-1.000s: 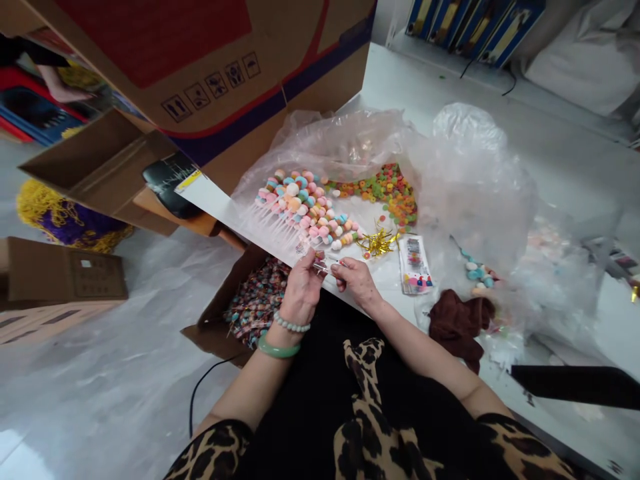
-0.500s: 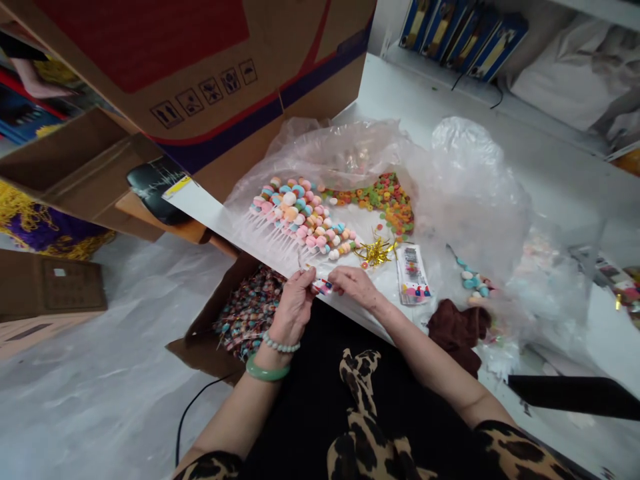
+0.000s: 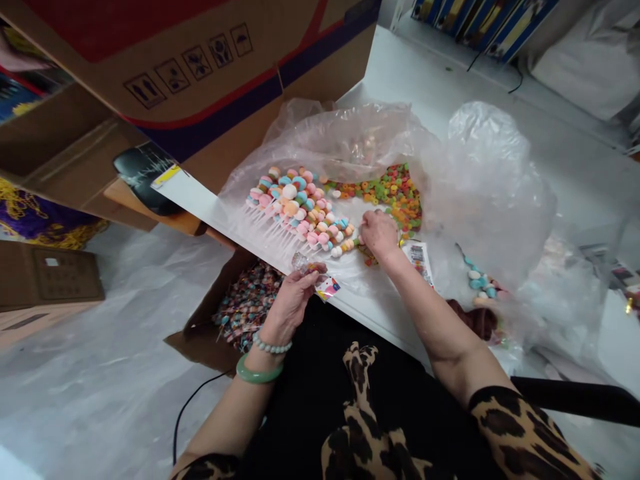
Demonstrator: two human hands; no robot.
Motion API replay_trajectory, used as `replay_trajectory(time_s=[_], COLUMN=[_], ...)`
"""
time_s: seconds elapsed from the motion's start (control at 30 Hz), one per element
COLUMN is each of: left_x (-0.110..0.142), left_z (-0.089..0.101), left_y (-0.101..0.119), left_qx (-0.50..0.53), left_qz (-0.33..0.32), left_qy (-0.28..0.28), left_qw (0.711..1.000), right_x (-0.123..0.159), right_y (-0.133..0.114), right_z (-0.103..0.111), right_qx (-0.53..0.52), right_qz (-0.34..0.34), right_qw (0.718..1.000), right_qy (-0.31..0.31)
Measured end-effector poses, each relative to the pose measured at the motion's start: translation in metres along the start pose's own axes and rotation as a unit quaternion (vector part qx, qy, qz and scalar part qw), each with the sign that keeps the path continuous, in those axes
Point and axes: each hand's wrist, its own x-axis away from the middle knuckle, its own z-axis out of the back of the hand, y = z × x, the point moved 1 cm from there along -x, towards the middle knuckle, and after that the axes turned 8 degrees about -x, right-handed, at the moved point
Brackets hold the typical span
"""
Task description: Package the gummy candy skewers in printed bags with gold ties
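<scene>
The left hand (image 3: 291,303) is raised over a dark lap, its thumb and fingers pinching a small clear wrapped packet (image 3: 301,262). Just beside it is a small printed card (image 3: 327,288), and whether the 2 are joined is hard to make out. A smooth green bangle (image 3: 259,371) and a strand of pale round beads (image 3: 271,345) circle that wrist.

The right arm stretches forward from a leopard-print sleeve (image 3: 520,427), and the right hand (image 3: 380,233) bends down with its fingers bunched together. Its fingertips are hidden, so I cannot tell if they pinch anything. They are at the edge of a heap of small green and orange candy rings (image 3: 385,193), beside rows of pastel round candies on clear sticks (image 3: 295,207).

A glossy, crumpled plastic sheet (image 3: 480,153) lies under and around these. A printed packet (image 3: 419,260) is partly hidden by the right arm, and a brown cloth (image 3: 475,319) is mostly cut off behind it. Below the left hand, a cardboard box (image 3: 200,333) holds many wrapped candies (image 3: 245,307). A large printed carton (image 3: 200,73) looms beyond.
</scene>
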Motion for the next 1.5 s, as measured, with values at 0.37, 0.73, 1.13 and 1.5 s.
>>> replay_trajectory(time_s=[0.37, 0.73, 1.13, 1.5], left_x=[0.001, 0.013, 0.012, -0.023], left_z=[0.0, 0.02, -0.022, -0.061], left_y=[-0.012, -0.011, -0.009, -0.03], left_qx=[0.019, 0.032, 0.005, -0.524], left_qz=[0.003, -0.06, -0.024, -0.27], left_qy=[0.036, 0.042, 0.009, 0.028], left_qw=[0.999, 0.997, 1.0, 0.807], right_x=[0.109, 0.101, 0.132, 0.186], right_y=[-0.019, -0.072, 0.057, 0.076], right_z=[-0.009, -0.016, -0.012, -0.01], right_qx=[-0.016, -0.039, -0.544, -0.668], right_qz=[0.16, 0.092, -0.255, -0.218], right_qw=[0.986, 0.986, 0.798, 0.712], right_qy=[-0.052, -0.132, -0.042, -0.016])
